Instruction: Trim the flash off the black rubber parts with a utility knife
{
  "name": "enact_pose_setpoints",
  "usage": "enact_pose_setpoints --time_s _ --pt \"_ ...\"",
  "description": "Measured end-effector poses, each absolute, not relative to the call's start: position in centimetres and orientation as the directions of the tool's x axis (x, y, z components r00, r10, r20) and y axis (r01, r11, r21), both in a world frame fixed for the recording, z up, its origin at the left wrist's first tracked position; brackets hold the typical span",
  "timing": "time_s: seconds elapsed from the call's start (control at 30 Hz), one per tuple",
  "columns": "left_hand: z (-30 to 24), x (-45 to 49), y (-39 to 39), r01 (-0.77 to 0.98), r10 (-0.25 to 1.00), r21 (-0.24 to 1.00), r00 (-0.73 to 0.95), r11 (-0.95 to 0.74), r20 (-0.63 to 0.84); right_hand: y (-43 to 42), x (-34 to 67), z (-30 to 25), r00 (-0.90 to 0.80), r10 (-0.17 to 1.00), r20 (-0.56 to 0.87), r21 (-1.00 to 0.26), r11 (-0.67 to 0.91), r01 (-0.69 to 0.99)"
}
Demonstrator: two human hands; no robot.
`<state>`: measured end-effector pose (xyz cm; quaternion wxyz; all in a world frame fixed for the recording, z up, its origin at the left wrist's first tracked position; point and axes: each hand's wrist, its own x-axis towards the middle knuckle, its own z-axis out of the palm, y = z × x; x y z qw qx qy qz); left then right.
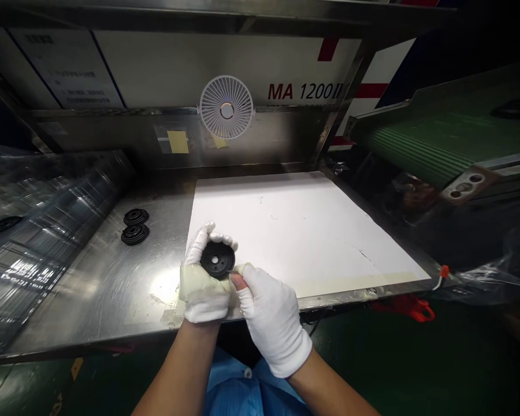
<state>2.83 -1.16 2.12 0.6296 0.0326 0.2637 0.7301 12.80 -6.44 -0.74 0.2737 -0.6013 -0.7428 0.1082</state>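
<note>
My left hand (203,283), in a white glove wrapped with pale tape, holds a black ribbed rubber disc (217,260) with a central hole upright at its fingertips. My right hand (271,318), also white-gloved, has a bare fingertip and pinches a thin metal tool (230,272) against the disc's lower right edge. Both hands are over the front edge of a stainless steel table (99,289), beside a white paper sheet (303,231). Two similar black discs (135,225) lie stacked or overlapping on the steel to the left.
A small white fan (226,107) is fixed to the steel back panel. Clear plastic film (39,248) covers the left side, with a black disc (2,225) beneath it. A green ribbed conveyor belt (424,138) rises at the right, and red cord (409,309) lies below the table edge.
</note>
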Motion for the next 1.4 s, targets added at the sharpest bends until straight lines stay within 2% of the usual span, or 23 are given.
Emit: enact_pose_setpoints --time_s 0.13,0.23,0.33,0.47,0.63,0.77,0.9,1.1,1.4 --pt "1.6 3.2 -1.5 -0.862 0.933 0.466 -0.311 -0.197 -0.18 -6.6 12.5 -0.9 -0.157 0.942 0.298 -0.49 0.292 0.821" --pt "1.3 2.6 -1.7 -0.858 0.975 0.513 -0.13 -0.02 -0.18 -6.3 13.1 -0.8 -0.164 0.932 0.324 -0.499 0.315 0.807" --pt "1.0 1.9 -1.7 -0.869 0.98 0.484 0.005 0.104 -0.2 -5.9 14.0 -0.7 -0.146 0.939 0.312 -0.488 0.291 0.823" --pt "0.8 2.1 -1.4 -0.894 0.976 0.447 -0.086 0.012 -0.198 -5.7 14.4 -0.8 -0.133 0.955 0.264 -0.456 0.245 0.855" --pt "1.2 3.0 -0.8 -0.891 0.936 0.451 -0.196 -0.045 -0.293 -6.3 13.4 -1.3 -0.121 0.952 0.28 -0.43 0.238 0.871" --pt "1.2 3.1 -0.8 -0.891 0.915 0.43 -0.287 -0.146 -0.283 -6.5 13.0 -1.5 -0.093 0.957 0.276 -0.45 0.214 0.867" --pt "1.2 3.1 -1.1 -0.911 0.922 0.377 -0.278 -0.165 -0.27 -6.4 13.1 -1.5 -0.095 0.961 0.26 -0.457 0.209 0.865" --pt "1.0 3.2 -1.4 -0.881 0.928 0.433 -0.305 -0.19 -0.214 -6.6 13.2 -1.1 -0.11 0.962 0.248 -0.47 0.219 0.855" --pt "1.1 3.3 -1.1 -0.885 0.925 0.425 -0.308 -0.192 -0.222 -6.5 13.4 -1.1 -0.1 0.959 0.264 -0.441 0.212 0.872"
